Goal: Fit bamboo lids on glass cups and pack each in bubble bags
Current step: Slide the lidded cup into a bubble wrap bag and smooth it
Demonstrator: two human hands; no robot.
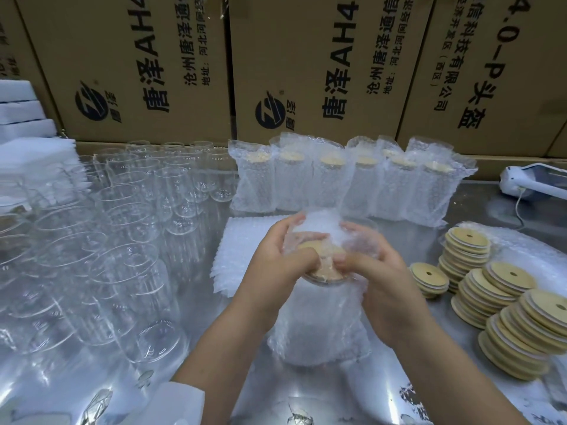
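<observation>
A glass cup with a bamboo lid [325, 268] stands in a bubble bag [319, 329] on the metal table [383, 381], right in front of me. My left hand [279, 265] grips the bag's open top from the left, thumb on the lid. From the right, my right hand [386, 286] grips the same bag top, fingers curled over the lid's edge. Several bare glass cups [122, 240] crowd the left side. Loose bamboo lids [494, 296] lie in stacks at the right. A flat pile of empty bubble bags [242, 250] lies behind my left hand.
Several packed cups in bubble bags [352, 179] stand in a row at the back, against large cardboard boxes [306, 62]. White foam sheets [27, 142] are stacked at the far left. A white device with a cord [534, 182] lies at the back right.
</observation>
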